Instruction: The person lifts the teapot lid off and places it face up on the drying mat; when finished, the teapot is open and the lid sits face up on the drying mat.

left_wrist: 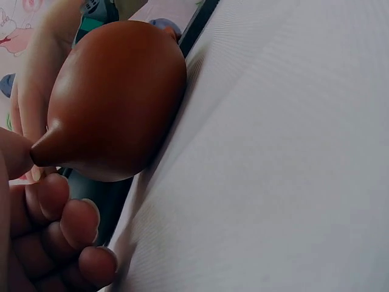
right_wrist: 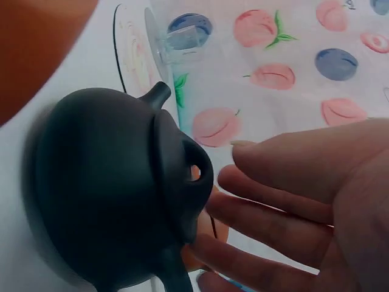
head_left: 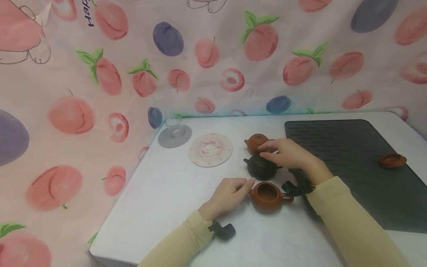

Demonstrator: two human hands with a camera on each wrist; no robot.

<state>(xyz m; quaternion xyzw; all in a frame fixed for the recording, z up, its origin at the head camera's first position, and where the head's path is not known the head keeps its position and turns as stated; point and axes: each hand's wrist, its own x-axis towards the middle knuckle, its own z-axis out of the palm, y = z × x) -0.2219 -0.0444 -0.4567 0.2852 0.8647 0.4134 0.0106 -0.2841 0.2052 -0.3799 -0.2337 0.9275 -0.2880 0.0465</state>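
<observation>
A reddish-brown clay teapot [head_left: 266,203] stands lidless on the white table, spout to the left and handle to the right. My left hand [head_left: 230,195] is at its spout; in the left wrist view the thumb and curled fingertips meet the spout tip. Behind it is a black teapot [right_wrist: 100,188] with its lid on and a loop-shaped knob. Over that lid reaches my right hand [head_left: 283,152], fingers spread and apart from the knob in the right wrist view. Another brown teapot [head_left: 256,142], lidded, stands farther back, its handle partly hidden by the right hand.
To the right lies a dark ribbed tray [head_left: 333,148] bearing a small brown boat-shaped dish [head_left: 392,160]. A round patterned mat [head_left: 211,150] and a grey coaster [head_left: 166,140] with a clear glass cup [head_left: 175,128] are at the back left. A dark object under the right sleeve is mostly hidden.
</observation>
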